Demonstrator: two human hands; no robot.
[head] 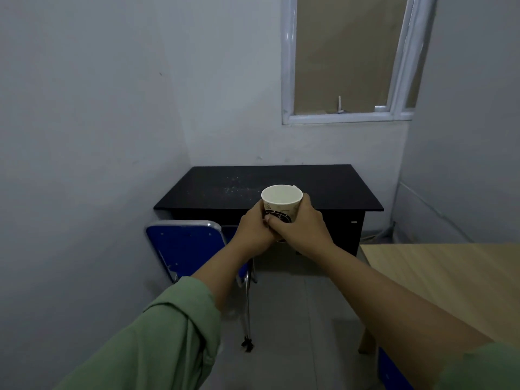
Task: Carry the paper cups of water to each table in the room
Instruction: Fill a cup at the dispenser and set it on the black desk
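Two hands, left hand (pixel 254 230) and right hand (pixel 302 228), grip one upright white paper cup (pixel 281 202) held out before a black table (pixel 270 190) under a window (pixel 347 60). Blue chair (pixel 183 246) at left, wooden table (pixel 450 277) at right.

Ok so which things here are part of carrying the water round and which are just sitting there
Part of the job:
paper cup, held by left hand and right hand
black table ahead
wooden table at right

Just there:
blue chair by the black table
window
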